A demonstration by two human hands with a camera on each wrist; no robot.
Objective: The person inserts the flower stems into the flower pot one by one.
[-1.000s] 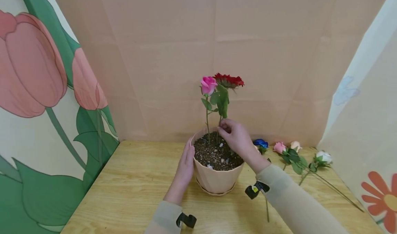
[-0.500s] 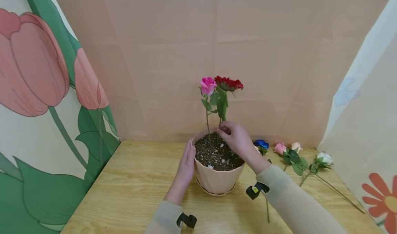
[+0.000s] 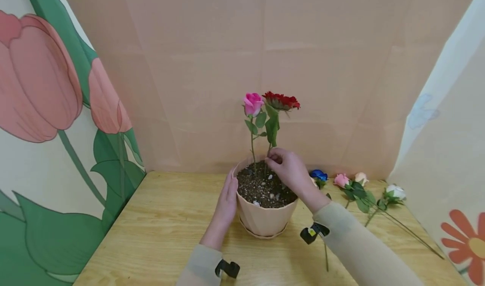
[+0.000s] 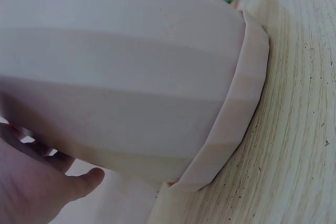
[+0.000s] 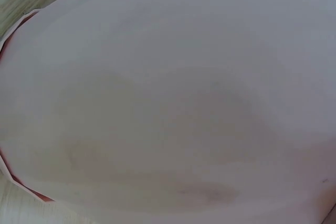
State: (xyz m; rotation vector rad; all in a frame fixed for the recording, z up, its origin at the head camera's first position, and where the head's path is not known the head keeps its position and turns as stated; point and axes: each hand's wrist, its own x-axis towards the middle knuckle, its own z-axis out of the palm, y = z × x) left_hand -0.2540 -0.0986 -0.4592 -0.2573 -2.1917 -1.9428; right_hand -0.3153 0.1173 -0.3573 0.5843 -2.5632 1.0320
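Note:
A pale pink flowerpot (image 3: 265, 220) full of dark soil (image 3: 261, 189) stands on a saucer. My left hand (image 3: 227, 197) rests against its left side with fingers extended along the wall; in the left wrist view the thumb stands apart from the pot. Between thumb and fingers, my right hand (image 3: 289, 170) pinches the stem of a red flower (image 3: 282, 101) low down, above the soil. To its left a pink rose (image 3: 253, 105) stands upright in the soil. The pot's wall (image 5: 168, 98) fills the right wrist view, so the right fingers are hidden there.
Right of the pot lie a blue rose (image 3: 319, 175), a pink rose (image 3: 341, 180), a cream rose (image 3: 361, 178) and a white rose (image 3: 395, 192) on the wooden table (image 3: 159, 227). A beige backdrop (image 3: 197, 88) rises behind the table.
Almost nothing differs. The red flower's head dips slightly, then comes back up and a little right. Both hands stay where they were.

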